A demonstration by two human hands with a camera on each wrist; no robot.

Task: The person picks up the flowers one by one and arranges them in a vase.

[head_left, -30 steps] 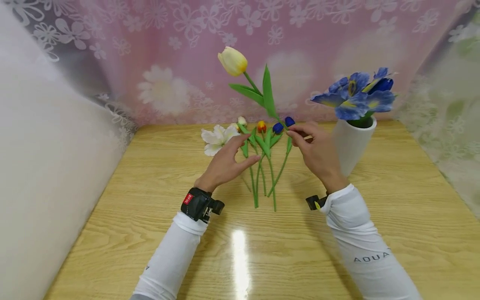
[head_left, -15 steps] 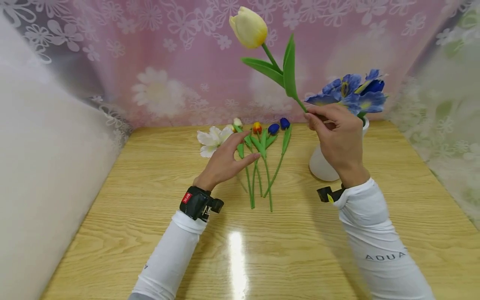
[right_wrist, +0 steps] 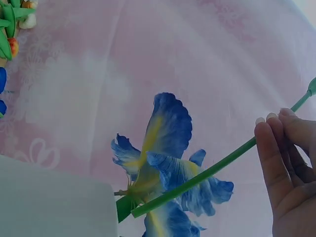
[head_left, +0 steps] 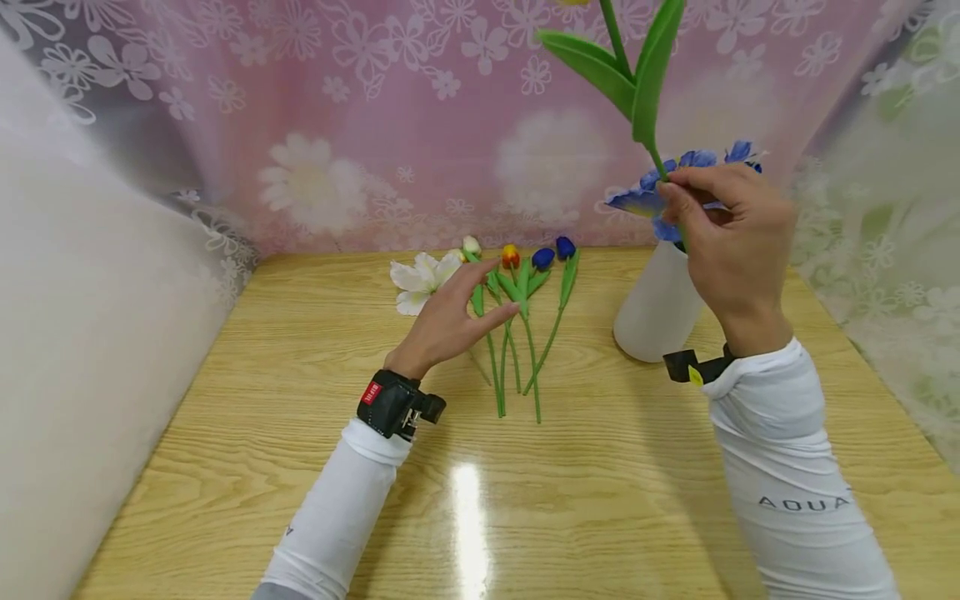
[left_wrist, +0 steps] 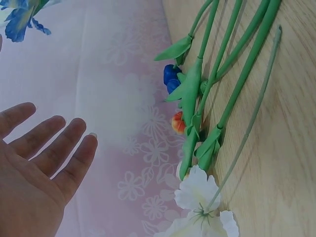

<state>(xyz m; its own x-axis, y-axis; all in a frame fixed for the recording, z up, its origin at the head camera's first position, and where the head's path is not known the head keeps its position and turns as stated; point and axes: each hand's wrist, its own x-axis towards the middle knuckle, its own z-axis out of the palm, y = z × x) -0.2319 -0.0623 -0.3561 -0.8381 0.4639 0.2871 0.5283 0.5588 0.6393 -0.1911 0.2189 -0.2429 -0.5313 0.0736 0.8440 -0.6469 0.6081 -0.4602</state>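
My right hand [head_left: 746,242] pinches the green stem of an artificial tulip [head_left: 647,92], raised high over the vase. Most of its bloom is cut off by the top of the head view. In the right wrist view the lower end of the stem [right_wrist: 197,177] lies close to the mouth of the white vase [right_wrist: 54,200], overlapping the blue iris [right_wrist: 170,121] in it. My left hand [head_left: 453,321] hovers with fingers spread over several flowers on the table, holding nothing. Under it are a white flower [head_left: 411,279], an orange tulip [head_left: 511,256] and blue tulips [head_left: 566,247].
The white vase stands at the right on the wooden table [head_left: 337,517]. A pink floral curtain [head_left: 420,108] hangs along the back edge. Pale walls or cloth flank both sides.
My right hand has carried the tulip up and to the right, from above the lying flowers to above the vase. The left hand stays nearly still.
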